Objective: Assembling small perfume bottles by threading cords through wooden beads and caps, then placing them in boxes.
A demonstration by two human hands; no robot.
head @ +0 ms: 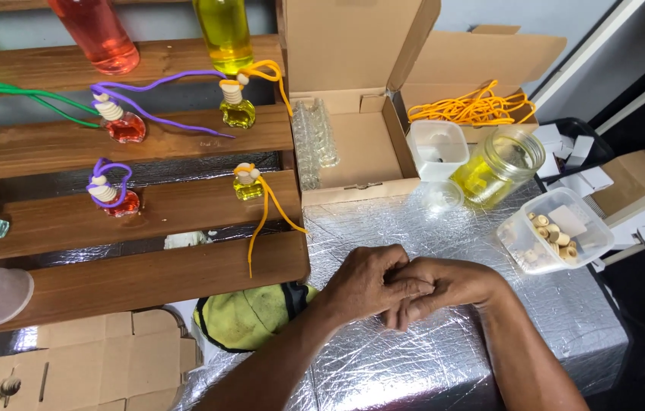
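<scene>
My left hand (pixel 368 280) and my right hand (pixel 444 288) rest clasped together on the silver foil-covered table (pixel 383 358), fingers interlocked, with nothing visible in them. Just beyond them stands an open cardboard box (pixel 353 144) with a row of small clear glass bottles (pixel 315 141) along its left wall. To the right sit a glass jar of yellow liquid (pixel 493 167), a small white tub (pixel 436 148) and a clear tub of wooden caps (pixel 554 228).
A stepped wooden rack (pixel 147 274) on the left holds small red (pixel 124 125) and yellow (pixel 238 113) bottles with purple and orange cords. A second box holds orange cords (pixel 474 106). A yellow-green cloth (pixel 250 316) and flat cardboard (pixel 86 373) lie near the front.
</scene>
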